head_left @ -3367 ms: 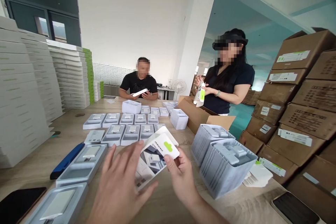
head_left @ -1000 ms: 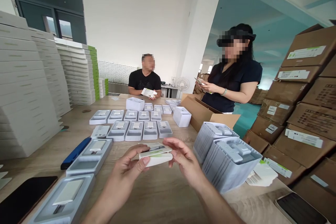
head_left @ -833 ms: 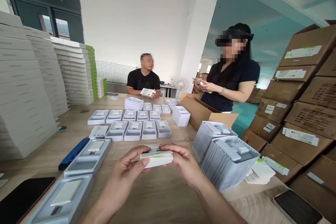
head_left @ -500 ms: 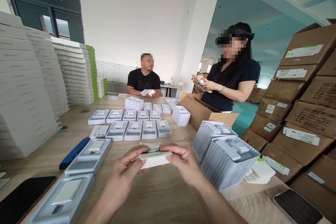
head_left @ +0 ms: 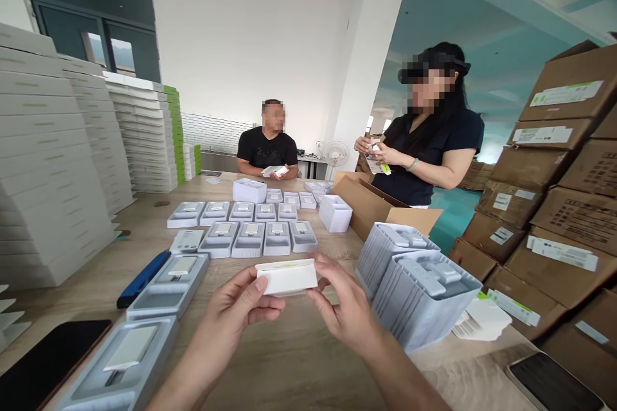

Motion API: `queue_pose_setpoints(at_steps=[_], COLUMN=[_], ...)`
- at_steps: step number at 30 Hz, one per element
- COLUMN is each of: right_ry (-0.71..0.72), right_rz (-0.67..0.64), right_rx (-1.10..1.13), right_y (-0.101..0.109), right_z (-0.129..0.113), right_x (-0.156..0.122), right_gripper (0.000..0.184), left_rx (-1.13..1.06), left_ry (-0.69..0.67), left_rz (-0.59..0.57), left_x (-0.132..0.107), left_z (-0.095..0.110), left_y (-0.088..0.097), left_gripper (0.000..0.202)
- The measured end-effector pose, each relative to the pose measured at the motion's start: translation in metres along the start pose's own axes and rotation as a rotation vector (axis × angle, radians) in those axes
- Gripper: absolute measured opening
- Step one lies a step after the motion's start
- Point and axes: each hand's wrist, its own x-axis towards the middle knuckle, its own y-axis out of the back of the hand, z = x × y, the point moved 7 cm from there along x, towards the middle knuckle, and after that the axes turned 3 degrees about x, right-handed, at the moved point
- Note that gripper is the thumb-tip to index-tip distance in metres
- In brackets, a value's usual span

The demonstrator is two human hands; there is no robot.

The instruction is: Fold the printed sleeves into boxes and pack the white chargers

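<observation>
Moved: box [head_left: 286, 276] turned over, its blank white face now showing.
Left grip [head_left: 243, 303]: pinching the box's left end.
Right grip [head_left: 344, 311]: pinching its right end.
Tray [head_left: 168, 276]: near, at 9 o'clock.

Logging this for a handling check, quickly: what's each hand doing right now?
Left hand: closed on the left end of a small white box, holding it.
Right hand: holding the same box at its right end.

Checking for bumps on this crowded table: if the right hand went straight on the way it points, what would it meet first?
The right hand meets the white box first: it already seems to touch the box's right end.
</observation>
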Motion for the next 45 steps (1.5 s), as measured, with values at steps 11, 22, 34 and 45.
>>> queue_pose_setpoints(at_steps=[11, 22, 34, 45], right_ry=[-0.57, -0.924, -0.591, -0.139], right_rz=[0.149, 0.111, 0.128, -0.172], right_rx=[0.545, 0.441, 0.229, -0.139], right_y=[-0.005, -0.021, -0.04, -0.091], right_z=[0.04, 0.097, 0.074, 0.029], right_x=[-0.002, -0.026, -0.016, 0.116], right_gripper=[0.034, 0.052, 0.047, 0.018], left_rx=[0.391, 0.456, -0.453, -0.698], left_ry=[-0.121, -0.227, 0.325, 0.554], left_rz=[0.0, 0.02, -0.099, -0.152], left_x=[-0.003, -0.004, 0.0, 0.005], left_z=[0.014, -0.004, -0.055, -0.079], left_y=[0.003, -0.007, -0.015, -0.021], left_gripper=[0.053, 0.032, 0.046, 0.034])
